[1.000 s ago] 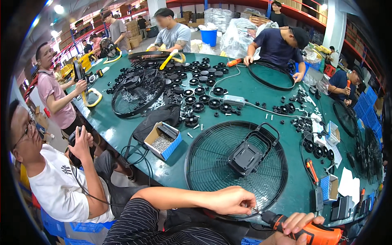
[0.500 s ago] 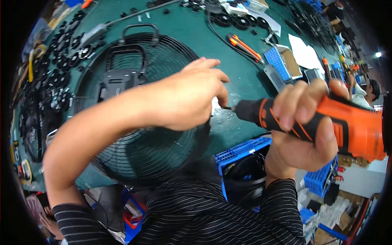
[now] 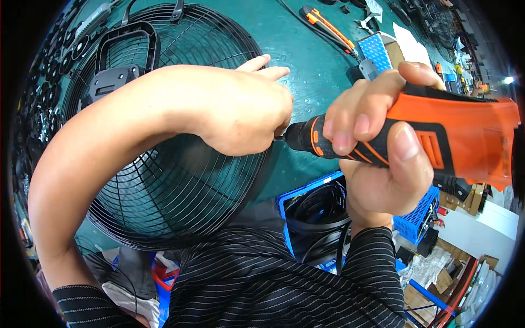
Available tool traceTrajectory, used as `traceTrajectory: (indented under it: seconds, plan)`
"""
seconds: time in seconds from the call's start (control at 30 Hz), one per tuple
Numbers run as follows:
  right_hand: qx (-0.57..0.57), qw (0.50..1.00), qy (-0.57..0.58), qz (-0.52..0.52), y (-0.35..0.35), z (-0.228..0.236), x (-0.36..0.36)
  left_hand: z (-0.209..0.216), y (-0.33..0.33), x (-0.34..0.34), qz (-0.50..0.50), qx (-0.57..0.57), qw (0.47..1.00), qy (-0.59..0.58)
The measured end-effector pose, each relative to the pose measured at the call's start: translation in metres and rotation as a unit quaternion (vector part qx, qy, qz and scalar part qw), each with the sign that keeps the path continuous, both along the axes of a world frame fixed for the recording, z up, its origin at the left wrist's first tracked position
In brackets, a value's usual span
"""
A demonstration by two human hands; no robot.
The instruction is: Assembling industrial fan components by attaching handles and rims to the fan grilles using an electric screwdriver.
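Observation:
My right hand (image 3: 383, 186) is wrapped around an orange and black power drill (image 3: 459, 136), held level with its chuck pointing left. The drill's tip meets the curled fingers of my left hand (image 3: 251, 112), at the right rim of a round black wire fan guard (image 3: 164, 213). Two fingers of my left hand stretch out above the rim, while the others bend down by the bit. Whatever they pinch there is hidden. A black carrying handle (image 3: 101, 52) and a plastic bracket (image 3: 112, 82) sit on the guard's far left part, beyond my left forearm.
On the green table (image 3: 311, 65) lie an orange utility knife (image 3: 331, 27) and a blue-patterned box (image 3: 374, 52). Many small black parts (image 3: 44, 104) cover the left side. Below the table edge is a blue crate (image 3: 284, 218) holding black rings; another blue crate (image 3: 418, 216) stands right.
The drill and my right hand have shifted left, bringing the tip to the guard's rim. My left hand has moved slightly left with it. The guard now looks larger and nearer.

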State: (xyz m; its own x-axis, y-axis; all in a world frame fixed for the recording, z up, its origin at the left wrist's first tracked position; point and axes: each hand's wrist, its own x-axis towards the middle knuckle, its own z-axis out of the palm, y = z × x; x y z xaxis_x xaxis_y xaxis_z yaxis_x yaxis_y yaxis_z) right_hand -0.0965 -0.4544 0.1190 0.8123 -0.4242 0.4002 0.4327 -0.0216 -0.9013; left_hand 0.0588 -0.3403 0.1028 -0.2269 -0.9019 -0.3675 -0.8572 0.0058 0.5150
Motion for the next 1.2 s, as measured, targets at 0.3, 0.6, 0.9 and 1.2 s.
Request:
traceTrajectory:
  seconds: [0.3,0.6,0.9,1.2]
  plan:
    - [-0.078,0.997,0.005,0.022,0.002,0.001,0.013,-0.019,0.005,0.002,0.011,-0.088,0.996,0.023]
    - [-0.170,0.982,0.047,0.068,0.001,0.008,0.023,-0.003,-0.005,0.018,-0.017,0.033,0.999,0.020]
    - [-0.145,0.981,0.015,0.128,0.008,0.000,0.026,-0.008,-0.004,0.019,0.015,-0.008,0.999,0.045]
    - [-0.119,0.968,-0.009,0.222,-0.005,-0.003,0.035,-0.007,-0.006,0.018,0.013,0.007,1.000,0.028]
